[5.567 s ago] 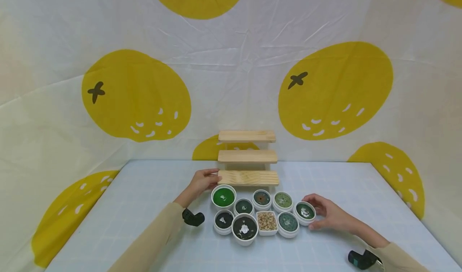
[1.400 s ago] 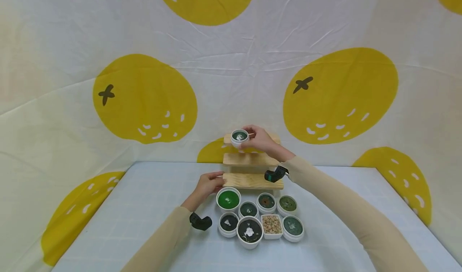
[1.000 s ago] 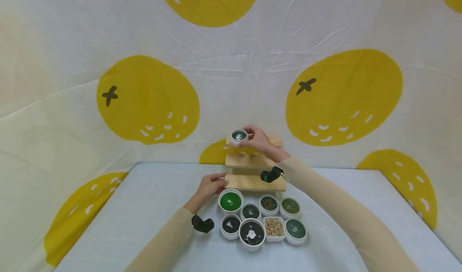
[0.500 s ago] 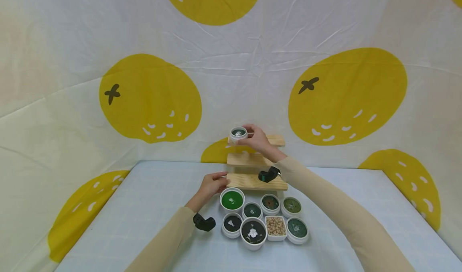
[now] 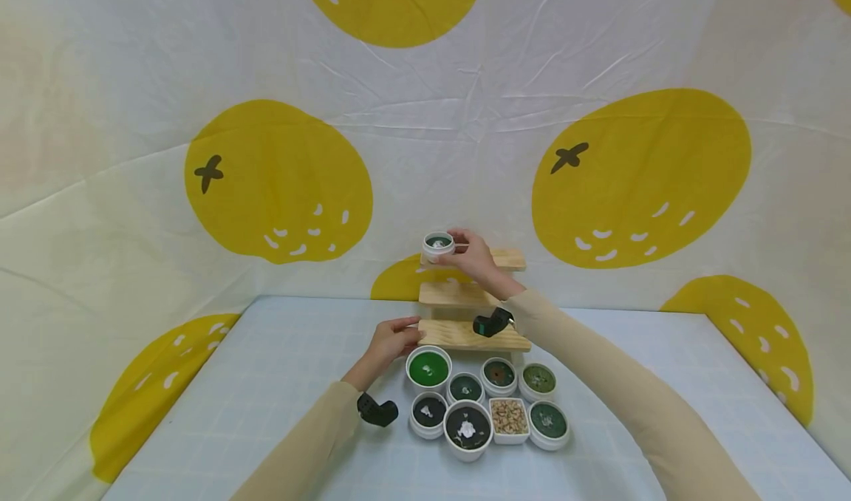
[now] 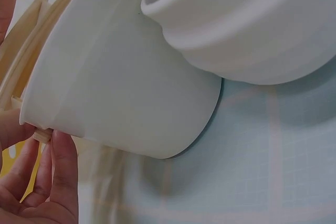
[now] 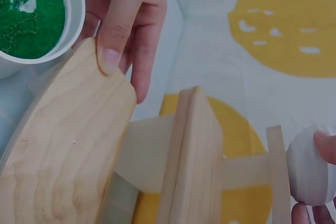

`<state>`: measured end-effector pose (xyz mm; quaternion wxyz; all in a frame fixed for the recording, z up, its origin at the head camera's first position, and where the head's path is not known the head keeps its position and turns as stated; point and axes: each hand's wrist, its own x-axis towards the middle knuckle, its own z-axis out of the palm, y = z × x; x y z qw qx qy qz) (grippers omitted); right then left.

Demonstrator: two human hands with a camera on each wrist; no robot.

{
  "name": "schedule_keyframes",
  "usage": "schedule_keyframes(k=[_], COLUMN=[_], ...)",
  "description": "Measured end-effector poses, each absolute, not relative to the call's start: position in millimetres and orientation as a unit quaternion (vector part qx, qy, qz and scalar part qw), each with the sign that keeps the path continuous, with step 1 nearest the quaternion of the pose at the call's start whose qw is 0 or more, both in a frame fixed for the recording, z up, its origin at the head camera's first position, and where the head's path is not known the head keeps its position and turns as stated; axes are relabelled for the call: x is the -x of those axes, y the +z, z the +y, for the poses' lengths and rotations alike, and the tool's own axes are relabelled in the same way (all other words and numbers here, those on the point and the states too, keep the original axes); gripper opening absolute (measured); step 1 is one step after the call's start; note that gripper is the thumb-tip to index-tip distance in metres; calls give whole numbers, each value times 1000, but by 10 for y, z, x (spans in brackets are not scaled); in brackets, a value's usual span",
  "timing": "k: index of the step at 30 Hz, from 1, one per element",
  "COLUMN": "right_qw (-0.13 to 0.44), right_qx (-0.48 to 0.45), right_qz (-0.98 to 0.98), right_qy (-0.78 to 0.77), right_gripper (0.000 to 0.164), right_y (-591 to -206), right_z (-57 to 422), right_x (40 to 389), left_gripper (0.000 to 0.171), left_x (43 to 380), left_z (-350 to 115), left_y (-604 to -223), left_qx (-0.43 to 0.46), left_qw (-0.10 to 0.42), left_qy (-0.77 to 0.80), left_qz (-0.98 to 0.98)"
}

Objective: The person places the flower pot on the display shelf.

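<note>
My right hand [image 5: 477,258] grips a small round white bowl [image 5: 437,246] with dark green contents and a white spot on top. The bowl is upright at the left end of the top board of a three-tier wooden shelf stand [image 5: 472,335]; in the right wrist view its base [image 7: 308,177] is right at the board's surface. My left hand [image 5: 388,343] pinches the left end of the bottom board. In the right wrist view, the left thumb [image 7: 113,45] lies on top of that board and the fingers are beneath. A larger white bowl [image 6: 121,77] fills much of the left wrist view.
Several white bowls stand close together in front of the stand, among them a bright green one [image 5: 428,368] near the left hand and a large dark one [image 5: 468,428]. A square dish [image 5: 510,420] holds chopped tan bits. Behind hangs a patterned cloth [image 5: 452,161].
My right hand has lifted the bowl from the right end of the group and carried it to the top board, where it has lately hardly moved. My left hand stays on the bottom board.
</note>
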<state>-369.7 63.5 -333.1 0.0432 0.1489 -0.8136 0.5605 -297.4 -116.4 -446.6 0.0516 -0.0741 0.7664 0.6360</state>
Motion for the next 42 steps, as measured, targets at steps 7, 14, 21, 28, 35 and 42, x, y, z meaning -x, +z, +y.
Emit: schedule_keyframes(k=[7, 14, 21, 28, 35, 42], right_qw=[36, 37, 92, 150, 178, 200], right_qx=[-152, -153, -187, -242, -273, -300], right_qz=[-807, -806, -821, -828, -830, -837], right_qy=[569, 570, 531, 483, 453, 411], right_gripper=[64, 66, 67, 66, 63, 61], right_y=[-3324, -3289, -3299, -3285, -3293, -3326], right_z=[631, 662, 703, 793, 957, 1098], right_x=[3688, 3609, 3554, 3357, 3120, 2832], left_gripper=[43, 43, 42, 41, 42, 43], left_x=[2975, 2965, 2953, 2952, 2968, 2972], left_z=[-1161, -1166, -1165, -1147, -1141, -1154], left_y=[-4465, -4462, -4440, -4445, -4456, -4472], left_qx=[72, 68, 72, 77, 75, 80], left_qw=[49, 48, 48, 48, 50, 47], left_qy=[637, 641, 639, 636, 626, 625], left_qz=[766, 763, 764, 766, 775, 775])
